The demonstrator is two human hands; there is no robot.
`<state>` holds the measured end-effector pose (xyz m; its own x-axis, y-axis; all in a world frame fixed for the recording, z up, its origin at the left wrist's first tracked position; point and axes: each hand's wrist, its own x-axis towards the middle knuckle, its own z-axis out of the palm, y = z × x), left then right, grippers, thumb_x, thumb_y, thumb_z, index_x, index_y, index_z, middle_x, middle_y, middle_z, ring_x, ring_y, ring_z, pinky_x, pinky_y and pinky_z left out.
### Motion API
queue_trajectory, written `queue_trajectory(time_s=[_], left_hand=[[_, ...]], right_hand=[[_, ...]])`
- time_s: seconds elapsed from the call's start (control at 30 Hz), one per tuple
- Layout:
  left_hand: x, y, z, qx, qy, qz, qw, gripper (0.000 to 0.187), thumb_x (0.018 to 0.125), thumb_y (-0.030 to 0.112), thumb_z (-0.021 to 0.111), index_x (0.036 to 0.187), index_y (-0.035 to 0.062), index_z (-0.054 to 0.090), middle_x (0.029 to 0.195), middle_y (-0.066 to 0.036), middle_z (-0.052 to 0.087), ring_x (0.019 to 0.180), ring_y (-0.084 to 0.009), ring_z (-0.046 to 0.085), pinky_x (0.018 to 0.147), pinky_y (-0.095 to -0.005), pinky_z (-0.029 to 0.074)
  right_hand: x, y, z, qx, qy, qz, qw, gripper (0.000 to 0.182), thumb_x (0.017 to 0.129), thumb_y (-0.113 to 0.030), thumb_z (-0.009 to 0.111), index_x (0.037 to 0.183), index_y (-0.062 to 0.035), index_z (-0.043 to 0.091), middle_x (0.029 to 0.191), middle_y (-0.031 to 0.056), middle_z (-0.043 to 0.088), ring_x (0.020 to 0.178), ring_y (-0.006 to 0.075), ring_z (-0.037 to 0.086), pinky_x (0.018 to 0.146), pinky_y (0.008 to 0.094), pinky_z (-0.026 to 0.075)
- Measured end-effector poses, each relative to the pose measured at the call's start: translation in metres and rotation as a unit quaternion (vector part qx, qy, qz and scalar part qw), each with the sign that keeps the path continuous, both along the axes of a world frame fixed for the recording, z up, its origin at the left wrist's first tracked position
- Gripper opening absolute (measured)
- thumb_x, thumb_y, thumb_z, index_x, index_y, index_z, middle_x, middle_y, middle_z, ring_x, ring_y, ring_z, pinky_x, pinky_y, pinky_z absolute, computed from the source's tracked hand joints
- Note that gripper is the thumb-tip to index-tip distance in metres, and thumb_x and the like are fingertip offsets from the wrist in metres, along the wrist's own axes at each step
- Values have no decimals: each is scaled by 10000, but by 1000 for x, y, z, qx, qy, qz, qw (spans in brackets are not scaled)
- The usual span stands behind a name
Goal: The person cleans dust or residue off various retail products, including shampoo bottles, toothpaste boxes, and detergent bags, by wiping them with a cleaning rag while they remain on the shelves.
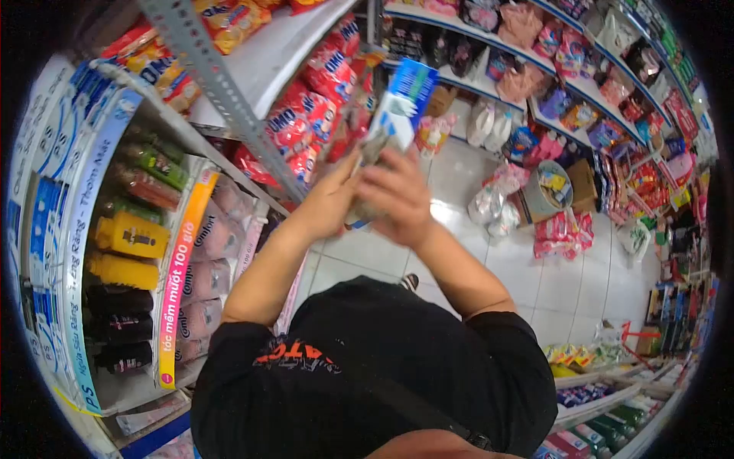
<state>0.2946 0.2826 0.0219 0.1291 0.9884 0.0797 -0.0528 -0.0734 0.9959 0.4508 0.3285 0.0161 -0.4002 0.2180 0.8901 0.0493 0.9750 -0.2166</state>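
Observation:
A long blue-and-white carton (409, 96) points up and away from me, held in front of my chest between both hands. My left hand (330, 197) grips its lower part from the left side. A greyish-brown, cloth-like thing (375, 149) lies against the carton between my hands, blurred. Bent over it from the right is my right hand (394, 190), its fingers curled and smeared by motion. Much of the carton's lower end is hidden by the hands. Red OMO detergent bags (294, 126) sit on the shelf just beyond my left hand.
To the left stands a rack with bottles (130, 233) and pink Comfort packs (206, 279). A perforated metal post (229, 92) rises near my left forearm. On the tiled floor (459, 252) are a grey bucket (549, 187) and pink packages (563, 233). Stocked shelves curve along the right.

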Motion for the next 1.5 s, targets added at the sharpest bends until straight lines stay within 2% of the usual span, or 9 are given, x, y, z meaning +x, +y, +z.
queue_trajectory(time_s=[0.2, 0.33, 0.6, 0.8, 1.0, 1.23, 1.3, 1.37, 1.5], left_hand=[[91, 32, -11, -157, 44, -179, 970, 450, 936, 300, 331, 1334, 101, 270, 740, -6, 543, 513, -49, 519, 381, -199, 415], [152, 81, -42, 85, -88, -115, 986, 427, 920, 327, 342, 1263, 73, 350, 783, -76, 584, 525, -148, 588, 358, -225, 421], [194, 95, -8, -132, 10, -255, 958, 442, 920, 303, 342, 1286, 55, 326, 656, -76, 571, 419, -144, 557, 311, -222, 391], [166, 127, -20, -216, -52, -199, 954, 400, 928, 356, 281, 979, 24, 499, 637, -86, 583, 422, -168, 569, 298, -225, 380], [121, 155, -67, -39, 65, -202, 977, 418, 938, 311, 325, 1216, 23, 445, 1044, -51, 557, 881, -85, 522, 758, -194, 418], [107, 155, -61, -279, 24, -282, 918, 445, 939, 377, 293, 1182, 52, 476, 975, -24, 575, 741, -50, 550, 614, -156, 428], [130, 150, -48, -382, -95, -76, 916, 487, 933, 413, 273, 1077, 15, 514, 766, -38, 606, 650, -84, 586, 561, -196, 464], [102, 162, -84, -332, -100, -226, 910, 460, 921, 411, 315, 1141, 39, 472, 1038, -103, 578, 915, -156, 582, 784, -291, 475], [118, 143, -70, -334, -2, -275, 902, 438, 926, 392, 304, 1013, 17, 514, 622, -72, 578, 434, -131, 558, 331, -208, 388]], right_hand=[[116, 61, 0, -102, 85, -232, 964, 314, 592, -107, 603, 903, -75, 638, 974, 104, 603, 1031, 309, 515, 955, 458, 313], [129, 27, 8, -60, -20, -151, 986, 282, 587, -154, 636, 865, -107, 649, 891, 72, 609, 922, 272, 558, 878, 428, 391], [223, 81, -4, -62, 80, -388, 916, 218, 707, -118, 560, 870, 6, 633, 893, 156, 622, 919, 281, 573, 892, 393, 368], [163, 79, -19, -49, 26, -262, 964, 247, 662, -177, 603, 874, -53, 638, 867, 106, 619, 847, 271, 581, 810, 393, 414], [128, 88, -38, -17, 38, -264, 964, 243, 680, -193, 586, 864, -42, 634, 865, 118, 619, 847, 283, 584, 836, 405, 404], [121, 80, -75, -198, 41, -359, 911, 257, 622, -218, 662, 853, -111, 628, 879, 76, 606, 870, 269, 571, 815, 387, 447], [87, 65, -73, -116, 41, -323, 938, 262, 617, -224, 667, 857, -124, 632, 870, 56, 619, 821, 233, 593, 755, 354, 475], [82, 65, -74, -88, 42, -305, 947, 253, 624, -227, 665, 856, -128, 640, 856, 37, 630, 768, 206, 604, 688, 330, 482], [140, 74, -84, -219, 12, -424, 879, 202, 648, -227, 654, 828, -135, 654, 826, 7, 640, 681, 177, 610, 587, 297, 477]])
